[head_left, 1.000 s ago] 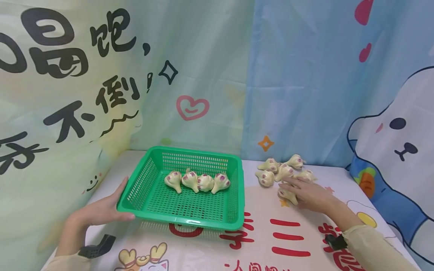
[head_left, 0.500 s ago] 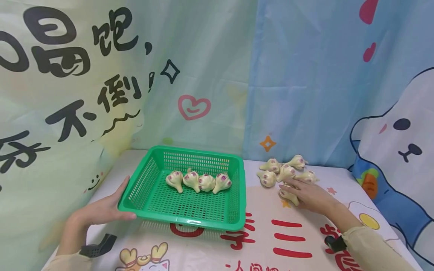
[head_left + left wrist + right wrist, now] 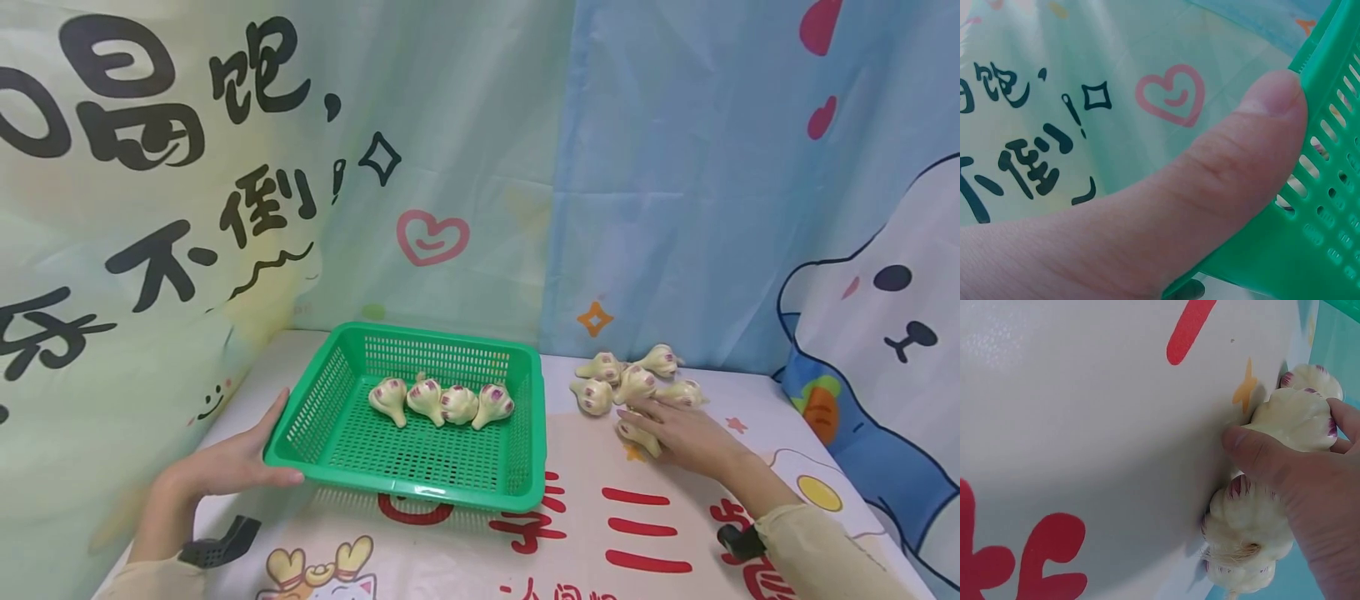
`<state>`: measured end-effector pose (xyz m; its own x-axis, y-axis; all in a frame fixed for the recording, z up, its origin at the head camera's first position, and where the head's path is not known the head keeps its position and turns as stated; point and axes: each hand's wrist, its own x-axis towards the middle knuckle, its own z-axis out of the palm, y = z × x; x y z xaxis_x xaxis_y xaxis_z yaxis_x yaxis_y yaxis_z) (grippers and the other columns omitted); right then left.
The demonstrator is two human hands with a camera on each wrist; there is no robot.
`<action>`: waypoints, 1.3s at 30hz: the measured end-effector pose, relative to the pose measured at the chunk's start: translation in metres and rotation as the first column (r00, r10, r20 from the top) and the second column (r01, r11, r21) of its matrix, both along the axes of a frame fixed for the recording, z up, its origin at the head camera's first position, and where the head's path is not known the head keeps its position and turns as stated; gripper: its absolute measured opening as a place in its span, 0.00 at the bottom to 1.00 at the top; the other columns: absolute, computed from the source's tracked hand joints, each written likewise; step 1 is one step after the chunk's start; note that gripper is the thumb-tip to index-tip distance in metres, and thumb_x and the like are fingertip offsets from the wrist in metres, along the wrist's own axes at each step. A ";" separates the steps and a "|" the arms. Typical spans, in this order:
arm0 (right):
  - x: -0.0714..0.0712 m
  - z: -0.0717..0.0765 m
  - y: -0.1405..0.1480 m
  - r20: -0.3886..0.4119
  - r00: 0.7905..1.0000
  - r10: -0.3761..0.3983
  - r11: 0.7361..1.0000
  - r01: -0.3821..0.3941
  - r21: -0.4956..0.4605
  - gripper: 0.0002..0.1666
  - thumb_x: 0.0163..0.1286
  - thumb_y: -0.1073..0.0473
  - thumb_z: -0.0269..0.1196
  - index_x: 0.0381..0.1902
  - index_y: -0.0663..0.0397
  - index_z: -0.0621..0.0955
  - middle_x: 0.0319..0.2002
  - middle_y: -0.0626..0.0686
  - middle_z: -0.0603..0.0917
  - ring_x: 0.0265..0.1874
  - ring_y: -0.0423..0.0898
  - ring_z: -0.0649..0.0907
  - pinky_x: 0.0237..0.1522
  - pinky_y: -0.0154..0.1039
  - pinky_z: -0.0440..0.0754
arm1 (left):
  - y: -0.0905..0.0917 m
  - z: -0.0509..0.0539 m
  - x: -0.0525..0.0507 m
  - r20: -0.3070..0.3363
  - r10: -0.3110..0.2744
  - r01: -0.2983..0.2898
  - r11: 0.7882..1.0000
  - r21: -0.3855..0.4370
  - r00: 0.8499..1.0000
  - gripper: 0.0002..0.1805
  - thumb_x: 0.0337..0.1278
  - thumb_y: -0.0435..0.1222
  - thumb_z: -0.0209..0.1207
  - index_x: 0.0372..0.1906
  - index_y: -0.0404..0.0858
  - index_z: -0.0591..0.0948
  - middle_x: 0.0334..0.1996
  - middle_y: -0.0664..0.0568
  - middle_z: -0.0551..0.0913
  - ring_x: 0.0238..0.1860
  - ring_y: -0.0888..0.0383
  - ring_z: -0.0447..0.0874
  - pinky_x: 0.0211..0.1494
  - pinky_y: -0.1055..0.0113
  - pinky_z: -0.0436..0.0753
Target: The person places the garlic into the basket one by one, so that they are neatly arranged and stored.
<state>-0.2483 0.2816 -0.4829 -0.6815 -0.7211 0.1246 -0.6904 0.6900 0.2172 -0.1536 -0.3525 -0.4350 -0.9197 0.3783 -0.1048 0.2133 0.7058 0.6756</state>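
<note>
Thumb and fingers of the right hand are pinching the nearest garlic bulb, which is lying on the table beside the other loose bulbs. Spread fingers of the left hand are touching the green basket. Hardly anything is changing from a second ago: four bulbs are sitting inside, so the work appears to be pausing, no further along.

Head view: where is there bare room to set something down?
Green basket: floor between its garlic row and front rim. Tabletop: between basket and right hand. Crowded: under and beyond that hand, with garlic bulbs.
</note>
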 end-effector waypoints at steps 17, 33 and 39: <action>0.004 0.003 -0.005 0.017 0.999 -0.038 0.999 0.039 -0.025 0.49 0.45 0.56 0.77 0.66 0.47 0.71 0.61 0.56 0.76 0.59 0.56 0.76 0.52 0.55 0.77 | 0.001 0.000 0.000 -0.009 -0.002 0.002 1.000 0.002 1.000 0.66 0.49 0.46 0.67 0.73 0.36 0.27 0.73 0.27 0.39 0.68 0.34 0.55 0.62 0.57 0.68; 0.007 0.012 -0.015 0.047 0.995 -0.087 0.995 0.089 -0.047 0.53 0.45 0.54 0.77 0.69 0.48 0.67 0.64 0.56 0.73 0.62 0.57 0.73 0.52 0.53 0.78 | 0.001 -0.004 -0.002 0.023 0.002 -0.002 1.000 0.031 1.000 0.66 0.49 0.46 0.67 0.73 0.35 0.26 0.72 0.26 0.35 0.69 0.33 0.51 0.63 0.38 0.62; 0.006 0.014 -0.017 -0.038 0.999 -0.005 0.997 0.002 -0.080 0.54 0.40 0.52 0.79 0.67 0.51 0.69 0.62 0.56 0.74 0.60 0.56 0.74 0.50 0.52 0.79 | 0.001 -0.003 -0.002 0.017 0.008 -0.008 1.000 0.012 1.000 0.67 0.49 0.48 0.67 0.73 0.35 0.26 0.72 0.26 0.37 0.68 0.35 0.55 0.63 0.41 0.64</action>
